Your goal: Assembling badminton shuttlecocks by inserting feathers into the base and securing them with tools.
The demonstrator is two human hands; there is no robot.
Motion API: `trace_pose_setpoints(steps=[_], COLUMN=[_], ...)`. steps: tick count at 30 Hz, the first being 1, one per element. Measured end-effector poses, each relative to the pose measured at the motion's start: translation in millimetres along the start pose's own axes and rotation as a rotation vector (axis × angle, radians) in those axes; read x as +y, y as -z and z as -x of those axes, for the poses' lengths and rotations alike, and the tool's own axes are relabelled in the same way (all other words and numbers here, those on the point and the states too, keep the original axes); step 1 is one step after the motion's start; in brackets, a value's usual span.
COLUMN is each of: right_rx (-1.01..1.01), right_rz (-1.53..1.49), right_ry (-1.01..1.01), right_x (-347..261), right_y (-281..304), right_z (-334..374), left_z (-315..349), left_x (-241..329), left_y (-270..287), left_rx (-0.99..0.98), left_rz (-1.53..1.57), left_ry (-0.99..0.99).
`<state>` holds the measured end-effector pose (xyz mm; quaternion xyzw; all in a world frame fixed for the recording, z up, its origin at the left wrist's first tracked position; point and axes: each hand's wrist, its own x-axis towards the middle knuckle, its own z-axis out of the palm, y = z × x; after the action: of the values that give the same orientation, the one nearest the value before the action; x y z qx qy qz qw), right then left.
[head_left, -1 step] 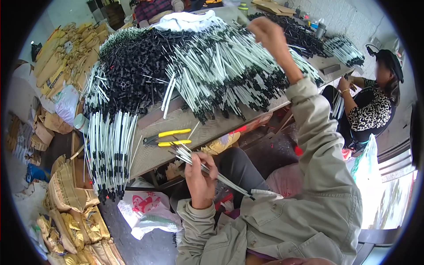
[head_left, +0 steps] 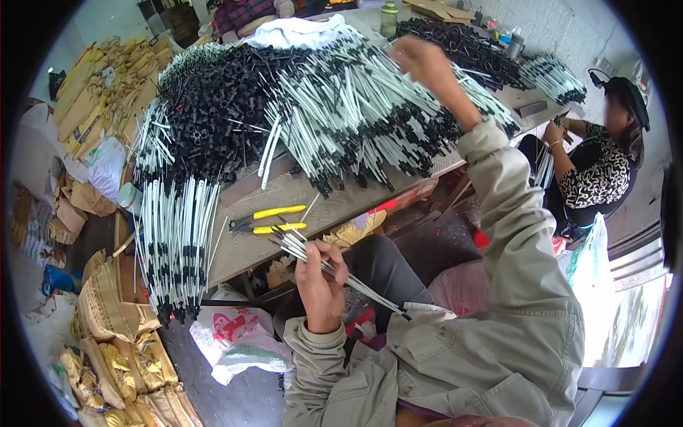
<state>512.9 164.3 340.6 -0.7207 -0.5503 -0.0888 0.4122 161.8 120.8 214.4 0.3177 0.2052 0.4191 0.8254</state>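
My left hand (head_left: 321, 285) is closed around a small bundle of thin white rods with dark tips (head_left: 371, 294), held slanting over my lap at the table's near edge. My right hand (head_left: 427, 65) is raised over the far right of a large heap of white rods with black ends (head_left: 356, 107). Its fingers are smeared by motion, so I cannot make out whether anything is in them. Between the heap and my left hand, pliers with yellow handles (head_left: 279, 211) lie on the table (head_left: 245, 199).
A pile of small black parts (head_left: 210, 107) fills the table's left half. Aligned white rods (head_left: 178, 228) overhang its left front edge. A green bottle (head_left: 388, 20) stands at the back. A seated co-worker (head_left: 605, 149) is at the right; brown sacks (head_left: 114, 299) lie on the left floor.
My right hand has shifted slightly left over the rod heap. The left hand stays nearly in place with its bundle.
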Motion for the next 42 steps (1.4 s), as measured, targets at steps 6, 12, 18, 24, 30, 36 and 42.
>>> trace_pose_setpoints(steps=[6,12,18,24,30,36,42], right_rx=[0.083,-0.254,-0.166,-0.086,0.400,0.557,0.632], right_rz=[0.544,0.536,0.671,0.598,0.102,0.018,-0.028], right_ry=[0.228,0.107,0.244,0.160,0.079,0.226,0.193], right_x=[23.8,-10.4,-6.8,-24.3,-51.7,-31.2,-40.1], right_y=[-4.7,-6.8,-25.3,-25.7,30.6,38.5,21.4], right_z=[7.2,10.3,6.5,-4.2,29.4,82.4,90.8], left_z=[5.9,4.8,5.4,12.9,12.5,-0.2,-26.6], left_x=[-11.6,-12.7,-18.3,-15.9,-18.8,-43.5,-55.7], left_y=[2.3,4.2,-2.3,-4.9,-0.3,-11.4,-48.6], left_rx=[0.012,0.068,0.081,0.014,0.020,-0.084,-0.219], left_rz=[0.028,0.037,-0.080,-0.138,-0.171,-0.251,-0.211], left_ry=[0.024,0.005,-0.025,0.036,0.066,0.197,0.266])
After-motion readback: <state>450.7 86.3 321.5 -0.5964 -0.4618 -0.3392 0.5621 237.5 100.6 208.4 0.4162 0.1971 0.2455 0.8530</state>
